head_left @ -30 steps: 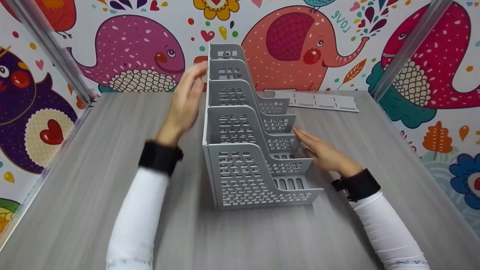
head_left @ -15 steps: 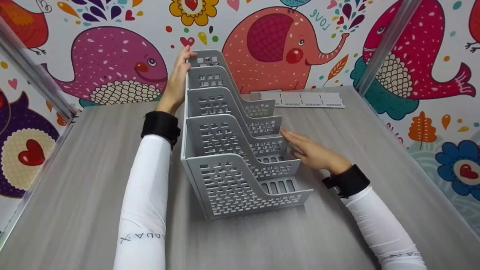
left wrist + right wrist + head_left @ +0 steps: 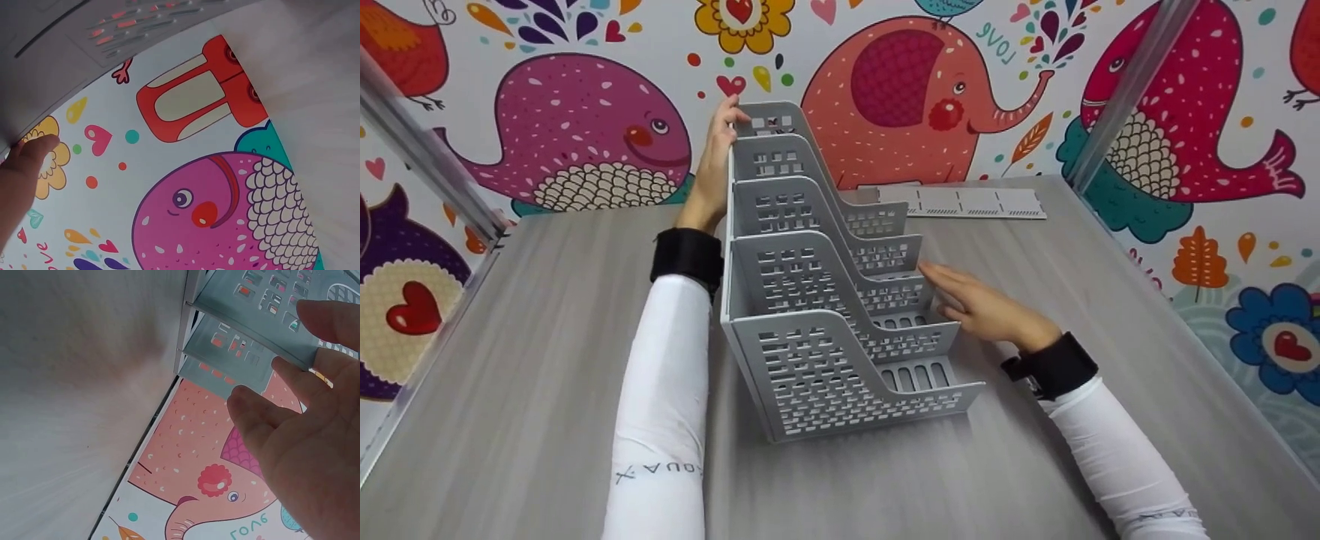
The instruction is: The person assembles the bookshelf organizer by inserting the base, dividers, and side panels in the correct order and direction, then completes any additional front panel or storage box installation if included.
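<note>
A grey plastic file organizer (image 3: 799, 375) with several upright, stepped compartments stands on the table, its tall back to the left and its low fronts to the right. My left hand (image 3: 712, 169) holds it at the far top back corner, fingertips bent over the edge. Part of the grey back panel (image 3: 50, 73) fills the upper left of the left wrist view, a finger (image 3: 31, 163) at its edge. With nearly straight fingers, my right hand (image 3: 990, 304) touches the low front edges of the middle dividers. The right wrist view shows its thumb (image 3: 332, 323) and fingers around one divider (image 3: 259, 312).
On the table (image 3: 547, 360), a flat white slotted panel (image 3: 979, 202) lies at the back against the wall. A wall printed with cartoon animals (image 3: 892, 97) closes off the far side. Metal posts (image 3: 1132, 90) rise at the back corners.
My left hand has moved up the organizer's back and taken hold of its far top corner. The right hand stays at the front edges. The head view has shifted, placing the organizer further left.
</note>
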`<state>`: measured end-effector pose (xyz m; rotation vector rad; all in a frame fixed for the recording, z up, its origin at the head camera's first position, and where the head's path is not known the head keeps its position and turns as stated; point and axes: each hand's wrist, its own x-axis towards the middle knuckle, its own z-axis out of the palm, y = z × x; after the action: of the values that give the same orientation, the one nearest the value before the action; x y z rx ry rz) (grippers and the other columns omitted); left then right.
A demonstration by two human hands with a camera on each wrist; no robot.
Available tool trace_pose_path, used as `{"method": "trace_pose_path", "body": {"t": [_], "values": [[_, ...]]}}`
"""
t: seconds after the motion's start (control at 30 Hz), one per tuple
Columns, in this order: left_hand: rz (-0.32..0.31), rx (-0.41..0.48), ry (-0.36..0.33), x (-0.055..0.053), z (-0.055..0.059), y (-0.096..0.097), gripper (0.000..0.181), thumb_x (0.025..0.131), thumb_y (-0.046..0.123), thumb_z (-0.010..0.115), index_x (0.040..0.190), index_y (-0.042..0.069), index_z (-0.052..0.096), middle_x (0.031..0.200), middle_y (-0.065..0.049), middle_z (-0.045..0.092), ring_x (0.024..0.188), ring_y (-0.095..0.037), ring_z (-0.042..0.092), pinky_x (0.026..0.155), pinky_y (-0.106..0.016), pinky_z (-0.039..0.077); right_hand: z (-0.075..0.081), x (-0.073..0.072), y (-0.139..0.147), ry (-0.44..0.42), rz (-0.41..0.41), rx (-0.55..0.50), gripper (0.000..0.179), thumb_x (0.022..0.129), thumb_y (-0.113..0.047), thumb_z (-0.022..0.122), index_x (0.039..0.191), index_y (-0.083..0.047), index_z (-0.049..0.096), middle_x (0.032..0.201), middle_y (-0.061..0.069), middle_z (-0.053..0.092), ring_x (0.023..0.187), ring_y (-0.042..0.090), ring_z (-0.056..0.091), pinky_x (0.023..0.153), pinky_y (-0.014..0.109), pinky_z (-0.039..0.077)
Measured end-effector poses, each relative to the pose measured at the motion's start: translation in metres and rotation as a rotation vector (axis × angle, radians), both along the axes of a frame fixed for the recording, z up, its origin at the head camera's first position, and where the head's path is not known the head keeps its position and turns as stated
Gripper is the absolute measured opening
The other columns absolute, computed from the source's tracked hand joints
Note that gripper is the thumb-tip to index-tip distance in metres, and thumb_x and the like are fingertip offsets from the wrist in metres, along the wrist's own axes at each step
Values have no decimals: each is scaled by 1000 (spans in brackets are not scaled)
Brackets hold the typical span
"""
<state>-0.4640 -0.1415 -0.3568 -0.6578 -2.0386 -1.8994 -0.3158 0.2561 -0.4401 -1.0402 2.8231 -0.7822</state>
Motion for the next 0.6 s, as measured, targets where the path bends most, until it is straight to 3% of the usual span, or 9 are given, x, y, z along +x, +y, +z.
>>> {"method": "trace_pose_path", "body": {"t": [0.07,0.1,0.2,0.27,0.33,0.4,0.47,0.53,0.6], "values": [[-5,11,-22,11,6,4,37,102,33,27,127,14,47,168,10,15,155,-6,7,127,-30,4,0,0,0,-3,0,8,66,97,-2,58,156,0,29,161,22,32,148,45,30,122,59,23],[-5,-35,-80,30,16,7,41,103,30,21,134,11,40,170,9,6,157,-9,0,128,-34,3,0,0,0,-6,1,10,65,97,-2,57,156,0,29,161,22,32,149,45,30,122,59,23],[12,-73,-108,56,32,14,52,105,26,17,151,7,29,172,-3,-3,159,-19,-6,129,-37,-1,1,0,1,-7,-1,16,65,97,-1,57,156,-1,29,162,21,32,149,44,30,122,58,24],[56,-120,-101,69,39,13,55,106,25,18,159,8,22,172,-4,-1,159,-18,-4,129,-33,0,1,0,0,-8,-1,16,66,97,-1,56,157,-1,28,162,21,32,149,44,30,122,58,24],[115,-161,-48,87,43,12,56,107,26,23,159,8,24,171,-4,8,159,-19,1,128,-30,3,1,0,0,-11,-6,14,67,96,1,57,157,-1,28,162,21,32,149,43,29,122,58,24],[155,-163,69,109,46,12,53,106,27,30,154,6,38,168,-7,22,158,-19,11,128,-30,8,1,1,-1,-23,-7,12,68,95,2,57,157,-1,27,162,21,31,150,43,29,122,58,24],[150,-102,264,136,48,16,49,105,32,38,138,2,57,159,-14,40,155,-22,25,128,-35,15,1,1,-1,-33,-7,16,69,95,2,57,157,-1,27,163,20,31,150,42,28,122,58,24],[61,0,494,165,46,23,50,104,37,42,116,-3,69,143,-19,58,146,-26,42,125,-43,26,1,2,0,-41,-4,21,69,95,1,57,157,-1,27,163,20,30,151,42,28,122,58,24],[-43,36,701,190,42,31,54,105,43,42,100,-2,72,125,-19,69,133,-26,56,118,-46,38,1,2,1,-41,4,23,69,95,1,57,157,-1,27,163,20,30,150,42,28,122,58,24]]}}
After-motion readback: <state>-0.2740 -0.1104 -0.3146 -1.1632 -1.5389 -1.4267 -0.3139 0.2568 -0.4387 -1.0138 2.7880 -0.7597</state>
